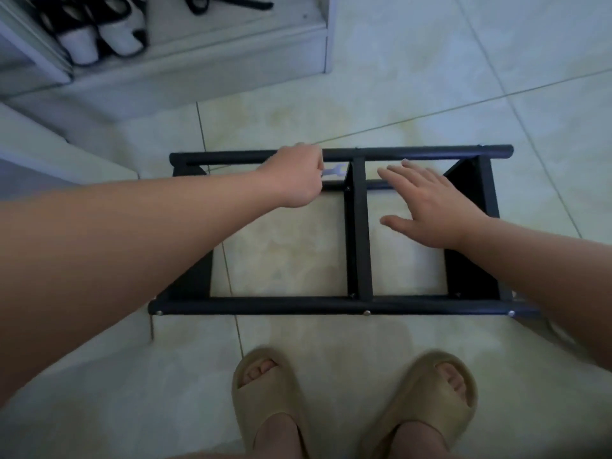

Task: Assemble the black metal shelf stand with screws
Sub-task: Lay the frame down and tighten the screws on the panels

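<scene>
**On the tiled floor, just ahead of our feet: shelf stand with wrench applied**

Item 1. Black metal shelf stand. It lies in the middle of the floor, with its long rails running across our view. It is well short of the white cabinet at the floor's far left edge. We judge it sits low and square to us so that both arms can reach every joint.

Item 2. Screw heads. Three show bright along the near rail, so that side looks fastened.

Item 3. Wrench. It is small, flat and pale, and lies just under the far rail beside the centre crossbar. We judge this placing means the far joint of the crossbar is being tightened. The fastener itself is too small for us to make out.

Item 4. Left hand. Its fingers are curled tight round the wrench's handle end, and the arm reaches across the frame.

Item 5. Right hand. It is flat with the fingers spread and holds nothing. It is over the right bay of the frame, probably to steady it against the turning. We cannot tell whether it touches the metal or hovers above it.

Item 6. Tan slippers. We wear these on the floor's near edge.

Item 7. Shoes. They are stored in the cabinet.
</scene>
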A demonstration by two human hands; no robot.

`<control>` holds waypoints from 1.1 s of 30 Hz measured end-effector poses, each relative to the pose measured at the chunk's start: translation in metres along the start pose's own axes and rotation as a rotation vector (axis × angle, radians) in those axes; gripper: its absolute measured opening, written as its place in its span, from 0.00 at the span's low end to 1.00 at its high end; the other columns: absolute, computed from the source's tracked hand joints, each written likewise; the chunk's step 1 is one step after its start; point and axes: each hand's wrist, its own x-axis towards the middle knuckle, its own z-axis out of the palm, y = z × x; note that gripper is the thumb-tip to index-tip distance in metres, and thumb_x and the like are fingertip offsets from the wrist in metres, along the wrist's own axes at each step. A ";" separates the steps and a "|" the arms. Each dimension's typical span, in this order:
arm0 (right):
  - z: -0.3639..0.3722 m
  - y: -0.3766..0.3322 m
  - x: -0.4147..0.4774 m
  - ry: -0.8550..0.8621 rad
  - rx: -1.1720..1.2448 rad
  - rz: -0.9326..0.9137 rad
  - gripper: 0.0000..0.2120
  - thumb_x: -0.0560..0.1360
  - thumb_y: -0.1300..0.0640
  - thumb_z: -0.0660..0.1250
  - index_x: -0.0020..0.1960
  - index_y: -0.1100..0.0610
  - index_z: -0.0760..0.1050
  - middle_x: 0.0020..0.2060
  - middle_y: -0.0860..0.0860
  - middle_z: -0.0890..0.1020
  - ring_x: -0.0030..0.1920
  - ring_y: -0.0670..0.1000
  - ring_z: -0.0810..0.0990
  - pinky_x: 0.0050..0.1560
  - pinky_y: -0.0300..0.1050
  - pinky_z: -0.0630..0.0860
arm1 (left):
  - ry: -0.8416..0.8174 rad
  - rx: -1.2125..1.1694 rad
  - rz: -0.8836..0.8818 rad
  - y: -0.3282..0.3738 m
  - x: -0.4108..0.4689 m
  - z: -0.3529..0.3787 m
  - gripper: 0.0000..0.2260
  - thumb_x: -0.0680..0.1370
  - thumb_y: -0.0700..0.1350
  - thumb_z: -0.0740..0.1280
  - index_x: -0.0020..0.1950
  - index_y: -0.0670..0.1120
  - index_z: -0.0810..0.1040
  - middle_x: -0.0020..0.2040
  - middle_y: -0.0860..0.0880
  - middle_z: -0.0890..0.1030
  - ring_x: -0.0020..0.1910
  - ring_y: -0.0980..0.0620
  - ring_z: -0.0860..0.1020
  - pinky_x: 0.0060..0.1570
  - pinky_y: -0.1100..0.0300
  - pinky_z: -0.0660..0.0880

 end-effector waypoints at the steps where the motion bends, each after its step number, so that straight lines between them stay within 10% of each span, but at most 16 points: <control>1: -0.006 0.004 0.011 0.002 -0.008 0.021 0.37 0.81 0.43 0.64 0.83 0.51 0.51 0.81 0.51 0.57 0.82 0.54 0.49 0.81 0.54 0.48 | 0.037 0.042 0.007 0.005 0.009 -0.006 0.05 0.79 0.40 0.58 0.49 0.47 0.72 0.52 0.45 0.76 0.50 0.43 0.72 0.41 0.53 0.66; 14: 0.003 0.034 0.088 0.064 -0.139 0.217 0.15 0.83 0.56 0.61 0.69 0.51 0.68 0.60 0.50 0.76 0.61 0.56 0.75 0.64 0.50 0.68 | -0.123 -0.116 -0.234 0.005 0.094 0.016 0.11 0.82 0.42 0.55 0.63 0.41 0.66 0.57 0.42 0.76 0.57 0.38 0.75 0.49 0.50 0.69; 33: -0.069 -0.068 -0.078 0.189 -0.121 0.149 0.14 0.84 0.49 0.60 0.67 0.52 0.73 0.61 0.50 0.75 0.59 0.55 0.72 0.55 0.48 0.70 | -0.061 -0.103 -0.132 0.046 -0.083 -0.046 0.06 0.83 0.42 0.54 0.57 0.43 0.68 0.48 0.43 0.77 0.42 0.46 0.73 0.39 0.53 0.66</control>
